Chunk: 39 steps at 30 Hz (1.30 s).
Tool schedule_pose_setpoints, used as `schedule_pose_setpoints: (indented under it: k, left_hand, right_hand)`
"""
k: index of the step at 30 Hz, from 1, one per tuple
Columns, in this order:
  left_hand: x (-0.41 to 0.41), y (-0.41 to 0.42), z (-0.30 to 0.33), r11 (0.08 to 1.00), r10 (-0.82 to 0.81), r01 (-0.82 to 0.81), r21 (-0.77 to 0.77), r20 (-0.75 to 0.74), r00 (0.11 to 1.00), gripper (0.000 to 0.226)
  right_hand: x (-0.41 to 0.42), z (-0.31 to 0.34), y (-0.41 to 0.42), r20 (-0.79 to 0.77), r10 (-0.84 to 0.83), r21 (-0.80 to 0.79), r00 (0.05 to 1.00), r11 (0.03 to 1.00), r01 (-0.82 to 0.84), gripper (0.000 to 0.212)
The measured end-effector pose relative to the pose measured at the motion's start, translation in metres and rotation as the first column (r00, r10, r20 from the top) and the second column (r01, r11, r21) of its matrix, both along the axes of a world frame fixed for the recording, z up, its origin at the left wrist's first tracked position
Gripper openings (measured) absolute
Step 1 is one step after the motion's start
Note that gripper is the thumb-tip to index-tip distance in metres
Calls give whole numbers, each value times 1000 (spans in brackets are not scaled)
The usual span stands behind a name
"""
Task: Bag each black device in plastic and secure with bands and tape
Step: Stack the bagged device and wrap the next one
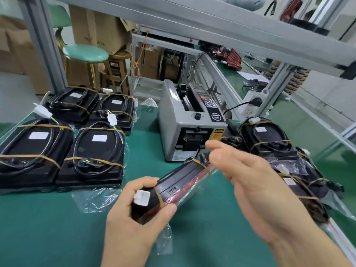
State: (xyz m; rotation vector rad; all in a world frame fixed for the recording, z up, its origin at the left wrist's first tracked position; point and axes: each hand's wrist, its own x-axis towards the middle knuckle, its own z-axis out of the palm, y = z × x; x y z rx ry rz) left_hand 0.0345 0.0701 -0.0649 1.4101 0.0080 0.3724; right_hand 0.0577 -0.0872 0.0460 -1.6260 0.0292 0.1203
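Note:
My left hand (134,212) grips the near end of a black device (177,182) held on edge above the green table, wrapped in clear plastic with tan rubber bands round it and a white connector (142,197) at the near end. My right hand (248,176) hovers over the device's far half with its fingers loosely extended; whether it holds a piece of tape cannot be made out. A grey tape dispenser (190,128) stands just behind the device.
Several bagged, banded black devices (92,151) lie in rows at the left. More banded devices (269,139) are piled at the right, near the table edge. Green table surface (48,228) lies in front. A power strip (252,106), stools and cartons stand behind.

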Motion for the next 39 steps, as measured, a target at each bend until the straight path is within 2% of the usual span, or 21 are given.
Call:
schedule_pose_setpoints:
  k: [2,7,11,14,19,25,39]
  left_hand:
    - [-1,-4,1,999,23,-23,37,7,1000,41]
    - [-3,-2,3,986,4,-15,167,67,998,36]
    - [-4,-2,3,972,-3,-24,233,116,993,33]
    - [-4,-3,0,976,-14,-11,216,112,994,33]
    - [-3,-2,-1,983,-23,7,181,87,996,34]
    - [-5,0,-2,977,-26,10,211,76,997,35]
    - [-6,-1,0,977,-35,20,210,67,997,40]
  right_hand:
    - [-9,-11,9,-2,31,-63,1000,998,-31,17]
    - [-11,-31,14,47,-33,-262,998,964,44,10]
    - [-13,-37,19,85,-10,-403,996,914,44,8]
    - [-13,-39,19,72,5,-423,997,906,26,13]
    - [-8,-33,18,14,43,-405,999,914,-34,9]
    - [-6,-29,18,-26,53,-421,998,905,-59,12]
    - [-4,-27,18,-24,59,-571,998,819,-63,10]
